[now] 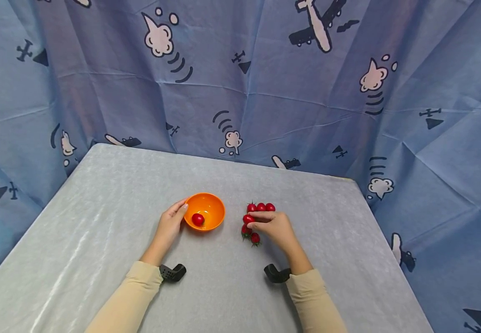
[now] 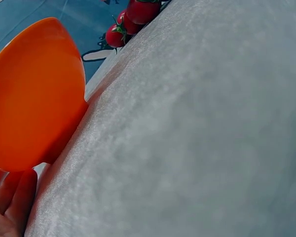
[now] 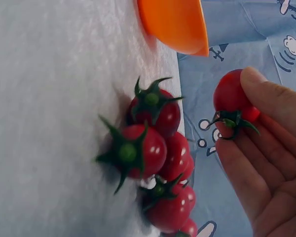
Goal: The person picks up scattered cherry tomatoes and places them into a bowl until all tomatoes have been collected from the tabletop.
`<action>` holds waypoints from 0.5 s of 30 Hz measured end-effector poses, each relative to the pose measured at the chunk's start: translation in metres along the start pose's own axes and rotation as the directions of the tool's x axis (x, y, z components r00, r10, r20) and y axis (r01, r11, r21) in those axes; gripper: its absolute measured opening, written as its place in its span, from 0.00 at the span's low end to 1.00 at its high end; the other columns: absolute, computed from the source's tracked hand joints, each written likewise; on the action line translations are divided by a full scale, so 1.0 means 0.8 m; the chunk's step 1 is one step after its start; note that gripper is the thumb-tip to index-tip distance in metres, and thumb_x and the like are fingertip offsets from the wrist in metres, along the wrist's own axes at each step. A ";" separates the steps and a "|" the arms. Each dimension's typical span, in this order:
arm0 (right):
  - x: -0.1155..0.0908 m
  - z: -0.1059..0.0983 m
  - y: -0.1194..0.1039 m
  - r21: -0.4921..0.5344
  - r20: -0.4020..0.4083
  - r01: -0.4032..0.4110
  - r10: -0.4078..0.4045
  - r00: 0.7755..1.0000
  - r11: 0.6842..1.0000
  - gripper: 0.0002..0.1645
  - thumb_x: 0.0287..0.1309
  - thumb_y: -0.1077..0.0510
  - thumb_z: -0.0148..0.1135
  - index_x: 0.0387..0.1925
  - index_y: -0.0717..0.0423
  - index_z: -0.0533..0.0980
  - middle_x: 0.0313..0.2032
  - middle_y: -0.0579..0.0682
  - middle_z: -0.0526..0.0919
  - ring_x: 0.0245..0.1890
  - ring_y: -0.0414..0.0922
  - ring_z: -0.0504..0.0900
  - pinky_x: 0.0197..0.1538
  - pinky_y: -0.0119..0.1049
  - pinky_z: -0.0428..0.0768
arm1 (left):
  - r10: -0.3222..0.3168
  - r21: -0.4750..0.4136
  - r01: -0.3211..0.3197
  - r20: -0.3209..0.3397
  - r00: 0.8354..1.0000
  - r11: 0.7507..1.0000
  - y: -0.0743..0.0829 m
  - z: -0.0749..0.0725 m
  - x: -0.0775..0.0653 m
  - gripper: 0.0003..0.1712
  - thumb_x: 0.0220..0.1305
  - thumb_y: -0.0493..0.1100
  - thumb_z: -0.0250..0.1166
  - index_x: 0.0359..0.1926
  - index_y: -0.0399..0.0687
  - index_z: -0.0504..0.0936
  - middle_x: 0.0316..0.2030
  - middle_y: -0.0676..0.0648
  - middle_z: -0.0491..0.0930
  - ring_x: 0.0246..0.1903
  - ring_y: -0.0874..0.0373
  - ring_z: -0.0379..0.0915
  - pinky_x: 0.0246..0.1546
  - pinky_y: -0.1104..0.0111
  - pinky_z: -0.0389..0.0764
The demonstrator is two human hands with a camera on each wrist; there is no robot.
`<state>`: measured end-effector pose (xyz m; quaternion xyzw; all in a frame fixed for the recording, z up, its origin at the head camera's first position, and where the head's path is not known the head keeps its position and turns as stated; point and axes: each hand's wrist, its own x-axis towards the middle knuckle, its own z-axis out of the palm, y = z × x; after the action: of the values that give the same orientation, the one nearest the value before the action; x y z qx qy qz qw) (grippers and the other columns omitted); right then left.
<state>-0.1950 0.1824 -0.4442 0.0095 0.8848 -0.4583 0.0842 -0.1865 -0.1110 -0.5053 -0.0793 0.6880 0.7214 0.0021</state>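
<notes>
An orange bowl (image 1: pixel 213 203) stands on the table with one red cherry tomato (image 1: pixel 197 219) inside it. My left hand (image 1: pixel 170 222) holds the bowl at its left side, thumb at the rim and fingers against the outer wall. Between thumb and fingers, my right hand (image 1: pixel 277 226) pinches another cherry tomato (image 3: pixel 232 94), its green stem end showing in the right wrist view. That tomato is raised off the table. Just beneath and beside it lies a cluster of cherry tomatoes (image 3: pixel 138 150), several with green leafy tops.
A pale grey cloth covers the table (image 1: pixel 223 286). Behind it hangs a blue curtain (image 1: pixel 207 97) with airplane and cloud prints. Black wrist devices (image 1: pixel 173 273) sit on both forearms, below beige sleeves (image 1: pixel 119 300). The tomato cluster lies to the right of the bowl.
</notes>
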 end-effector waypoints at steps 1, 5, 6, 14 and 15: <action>0.001 0.001 -0.002 0.006 0.004 -0.001 0.001 1.000 1.000 0.21 0.45 0.48 0.80 0.44 0.45 0.88 0.52 0.52 0.87 0.55 0.49 0.77 0.47 0.34 0.80 | 0.000 0.000 0.000 0.001 1.000 1.000 0.000 0.000 0.000 0.25 0.76 0.47 0.54 0.68 0.40 0.72 0.69 0.40 0.70 0.72 0.49 0.62 0.74 0.57 0.62; 0.002 0.004 -0.008 0.023 0.014 0.005 -0.005 1.000 1.000 0.23 0.45 0.47 0.80 0.45 0.46 0.88 0.53 0.53 0.86 0.55 0.50 0.77 0.46 0.34 0.80 | 0.003 -0.001 -0.003 0.001 1.000 1.000 -0.001 0.000 0.002 0.25 0.76 0.46 0.53 0.68 0.39 0.72 0.68 0.39 0.71 0.71 0.48 0.62 0.74 0.56 0.62; 0.003 0.004 -0.009 0.022 0.012 0.011 -0.011 1.000 1.000 0.23 0.44 0.47 0.80 0.45 0.45 0.88 0.53 0.52 0.86 0.54 0.50 0.77 0.46 0.33 0.80 | 0.006 -0.001 -0.006 0.001 1.000 1.000 -0.002 0.000 0.002 0.25 0.76 0.46 0.53 0.67 0.39 0.72 0.68 0.39 0.71 0.71 0.48 0.63 0.74 0.56 0.62; 0.008 0.012 -0.020 0.061 0.014 0.039 -0.040 0.999 0.997 0.23 0.42 0.47 0.82 0.43 0.46 0.88 0.46 0.51 0.89 0.45 0.44 0.83 0.45 0.34 0.85 | 0.019 0.007 -0.019 -0.002 1.000 1.000 -0.004 -0.001 0.004 0.25 0.76 0.45 0.53 0.67 0.37 0.72 0.68 0.38 0.71 0.71 0.48 0.63 0.74 0.56 0.62; 0.008 0.014 -0.022 0.069 0.016 0.039 -0.041 0.999 0.997 0.23 0.42 0.48 0.82 0.43 0.46 0.88 0.46 0.50 0.89 0.44 0.44 0.83 0.46 0.35 0.85 | 0.020 0.007 -0.020 -0.001 1.000 1.000 -0.003 0.000 0.003 0.25 0.76 0.45 0.53 0.67 0.37 0.72 0.68 0.38 0.71 0.71 0.48 0.63 0.74 0.56 0.62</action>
<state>-0.2016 0.1628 -0.4369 -0.0093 0.8679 -0.4899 0.0822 -0.1889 -0.1115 -0.5083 -0.0729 0.6913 0.7189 -0.0053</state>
